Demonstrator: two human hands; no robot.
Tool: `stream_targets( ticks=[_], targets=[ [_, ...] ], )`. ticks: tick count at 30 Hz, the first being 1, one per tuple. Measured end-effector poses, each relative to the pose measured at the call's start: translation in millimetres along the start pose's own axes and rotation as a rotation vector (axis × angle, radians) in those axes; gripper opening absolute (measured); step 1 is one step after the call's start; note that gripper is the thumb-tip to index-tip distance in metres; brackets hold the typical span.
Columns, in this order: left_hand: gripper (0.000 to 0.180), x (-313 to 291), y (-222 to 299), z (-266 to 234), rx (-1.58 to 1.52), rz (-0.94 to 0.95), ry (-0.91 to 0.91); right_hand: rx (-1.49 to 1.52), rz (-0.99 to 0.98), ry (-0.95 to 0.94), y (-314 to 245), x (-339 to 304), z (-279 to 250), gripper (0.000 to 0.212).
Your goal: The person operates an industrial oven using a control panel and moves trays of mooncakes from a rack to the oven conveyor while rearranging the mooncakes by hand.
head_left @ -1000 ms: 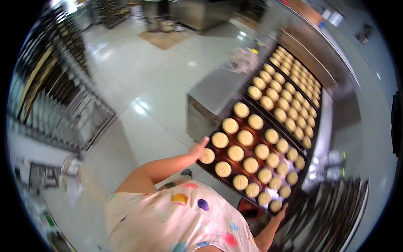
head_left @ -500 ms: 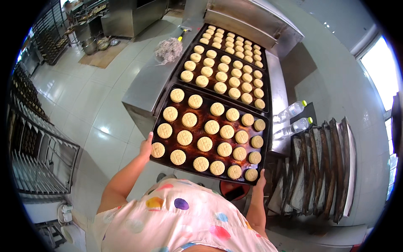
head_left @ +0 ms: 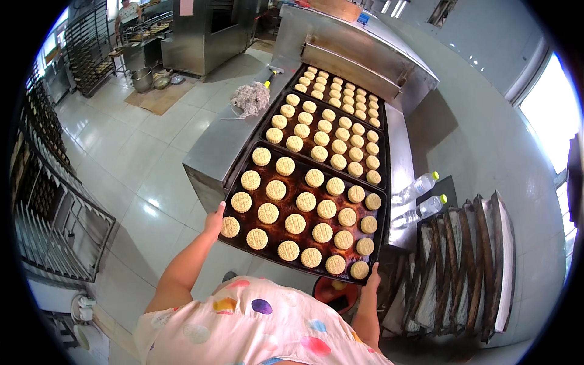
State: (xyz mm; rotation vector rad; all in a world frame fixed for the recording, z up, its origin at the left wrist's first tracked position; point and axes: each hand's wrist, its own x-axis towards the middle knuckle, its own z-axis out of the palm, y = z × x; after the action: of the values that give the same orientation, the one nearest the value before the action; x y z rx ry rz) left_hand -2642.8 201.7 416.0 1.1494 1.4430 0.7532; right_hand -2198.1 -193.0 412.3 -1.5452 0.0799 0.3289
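Flanking the trays (head_left: 286, 205); mop (head_left: 250, 98), bottles (head_left: 415, 188)

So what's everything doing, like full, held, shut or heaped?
Round golden fluted cakes, spaced in rows
Nearest black rectangular tray, held, loaded
Left hand, gripping that tray's left side
Right hand, gripping its right corner
Two farther black trays, loaded
Two clear plastic bottles, capped
Grey stringy bundle, heaped
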Motion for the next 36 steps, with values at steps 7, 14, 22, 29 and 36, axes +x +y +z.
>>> stream_targets(
  ticks=[7, 14, 22, 29, 36],
  targets=[
    [0.079, -18, 17, -6, 0.069, 0.026, 0.067, 0.038, 0.082, -0.052, -17, -27, 19, 0.059],
    [0.08, -14, 13, 2, 0.111, 0.08, 0.019, 0.058, 0.114, -0.124, -23, -17, 9, 0.062],
    [0.078, -21, 12, -2, 0.171, 0.143, 0.051, 0.017, 0.203, -0.1, -23, -24, 8, 0.063],
    [0.073, -14, 14, 2, 0.218, 0.106, 0.027, 0.097, 0.162, -0.153, -17, -10, 4, 0.061],
    [0.069, 10, 2, 11, 0.088, 0.207, 0.07, 0.019, -0.001, 0.006, -30, -34, 25, 0.061]
  ],
)
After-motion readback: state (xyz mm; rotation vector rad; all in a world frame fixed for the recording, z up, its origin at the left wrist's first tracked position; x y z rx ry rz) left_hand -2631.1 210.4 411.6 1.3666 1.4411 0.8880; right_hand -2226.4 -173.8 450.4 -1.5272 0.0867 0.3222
